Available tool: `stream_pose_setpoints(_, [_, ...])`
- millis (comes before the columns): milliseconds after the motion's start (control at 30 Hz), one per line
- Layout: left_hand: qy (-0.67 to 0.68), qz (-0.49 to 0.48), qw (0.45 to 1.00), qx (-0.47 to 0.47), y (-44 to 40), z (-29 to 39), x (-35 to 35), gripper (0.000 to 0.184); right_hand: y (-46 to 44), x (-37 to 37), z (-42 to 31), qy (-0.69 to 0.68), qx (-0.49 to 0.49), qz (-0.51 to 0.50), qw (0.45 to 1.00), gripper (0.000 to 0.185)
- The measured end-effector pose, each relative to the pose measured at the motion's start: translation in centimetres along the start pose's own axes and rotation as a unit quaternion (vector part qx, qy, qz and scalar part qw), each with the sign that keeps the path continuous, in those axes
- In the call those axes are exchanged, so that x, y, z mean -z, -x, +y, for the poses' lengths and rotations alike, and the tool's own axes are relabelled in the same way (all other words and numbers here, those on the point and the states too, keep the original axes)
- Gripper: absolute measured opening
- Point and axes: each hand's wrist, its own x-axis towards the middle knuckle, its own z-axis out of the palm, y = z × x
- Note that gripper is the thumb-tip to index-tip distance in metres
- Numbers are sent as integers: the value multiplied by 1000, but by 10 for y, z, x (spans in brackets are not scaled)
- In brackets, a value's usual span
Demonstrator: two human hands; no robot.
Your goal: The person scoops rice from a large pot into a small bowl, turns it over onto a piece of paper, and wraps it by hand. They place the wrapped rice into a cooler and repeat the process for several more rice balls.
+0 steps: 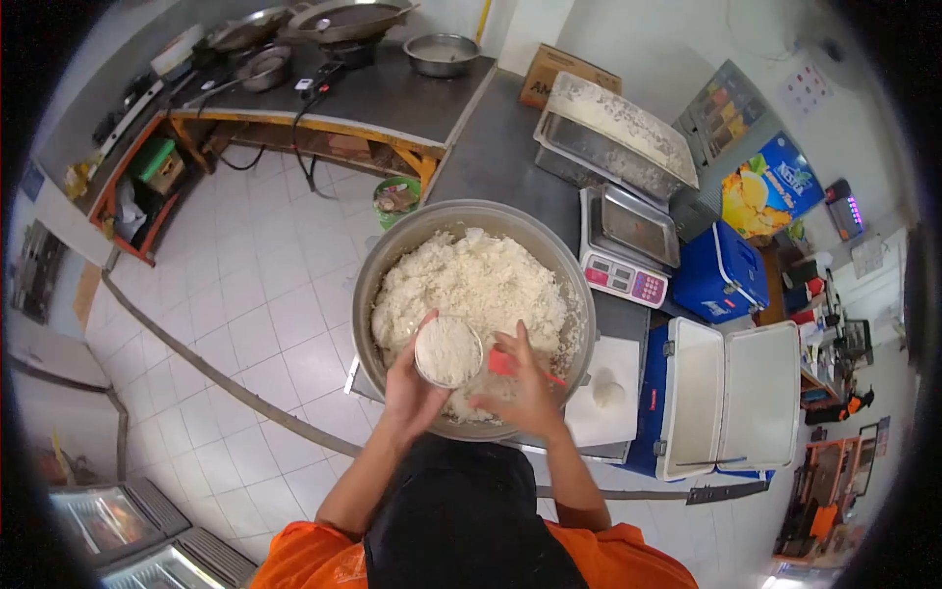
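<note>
Grey metal walls of the big pot [362, 319] in the middle of the frame surround the rice [491, 275] you are working on. Your left hand [417, 393] clasps a bowl [480, 355] over the pot's lower left part, and its rice comes up about level with the rim, so this portion looks near done. Your right hand [530, 398] hangs over the lower right of the pot, thumb and fingers spread apart; the red scoop [502, 361] shows behind them, though the view is too poor to say whether a finger touches it. Plenty of rice remains, heaped toward the top of the pot and thinner near you, so most portioning is likely left.

For moving, mind the pot's rim, which both your forearms cross at the bottom. The scale [628, 280] stands just beside the pot to the right, leaving little room there. Below the scale, the white board [618, 355] bears a pale lump [608, 395]. Left of the pot, open floor [255, 314] gives your elbow more freedom.
</note>
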Motion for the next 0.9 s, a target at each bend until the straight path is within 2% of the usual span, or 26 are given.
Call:
stream_pose_setpoints(33, [13, 21, 1000, -5, 5, -8, -8, 48, 3, -10, -9, 3, -5, 10, 1000, 133])
stream_pose_setpoints(100, [11, 36, 999, -10, 11, -29, -18, 49, 17, -24, -18, -69, 17, 99, 993, 140])
stream_pose_setpoints(133, [10, 31, 999, 6, 13, -38, -24, 49, 23, -23, -20, -64, 8, 113, 992, 140])
stream_pose_setpoints(200, [-36, 20, 998, 50, 19, -56, -31, 49, 40, -17, -22, -9, 11, 214, 977, 137])
stream_pose_setpoints(267, [-71, -1, 992, 100, 18, -80, -27, 51, 65, 2, -20, -2, -13, 254, 967, 134])
stream_pose_setpoints(333, [-162, 14, 981, 107, 22, -101, -28, 57, 95, 26, -11, 1, -32, 289, 957, 132])
stream_pose_setpoints(367, [-267, 94, 958, 39, 28, -111, -27, 61, 109, 39, -3, 5, -43, 304, 952, 130])
stream_pose_setpoints(400, [-270, 88, 958, 46, 31, -114, -25, 61, 121, 53, 8, 9, -51, 318, 947, 129])
stream_pose_setpoints(433, [-341, 25, 939, 44, 37, -107, -21, 58, 133, 65, 24, 22, -73, 326, 942, 128])
stream_pose_setpoints(467, [-408, -38, 912, 39, 42, -101, -18, 56, 141, 76, 47, 22, -78, 330, 940, 128])
stream_pose_setpoints(500, [-410, -39, 910, 45, 48, -97, -16, 56, 149, 85, 76, 81, -88, 312, 942, 127])
stream_pose_setpoints(533, [-378, -131, 911, 105, 57, -94, -15, 54, 156, 90, 106, 137, -101, 291, 942, 126])
stream_pose_setpoints(567, [-338, -218, 901, 162, 63, -98, -16, 51, 159, 91, 139, 111, -117, 264, 951, 124])
stream_pose_setpoints(600, [-340, -213, 901, 166, 64, -109, -19, 51, 160, 87, 178, 84, -130, 237, 959, 123])
stream_pose_setpoints(667, [-426, -211, 845, 244, 65, -134, -28, 46, 153, 67, 256, 231, -68, 152, 959, 122])
stream_pose_setpoints(700, [-427, -199, 847, 245, 62, -149, -29, 46, 144, 55, 259, 184, -94, 171, 963, 120])
stream_pose_setpoints(767, [-542, -165, 781, 262, 49, -187, -20, 44, 131, 42, 263, 126, -122, 175, 969, 119])
stream_pose_setpoints(800, [-541, -148, 784, 265, 43, -205, -19, 44, 125, 43, 260, 104, -118, 161, 974, 119])
stream_pose_setpoints(867, [-608, -87, 745, 258, 29, -239, -13, 43, 129, 60, 256, 70, -114, 133, 982, 119])
stream_pose_setpoints(900, [-609, -73, 744, 265, 25, -254, -9, 43, 139, 75, 251, 102, -71, 128, 984, 116])
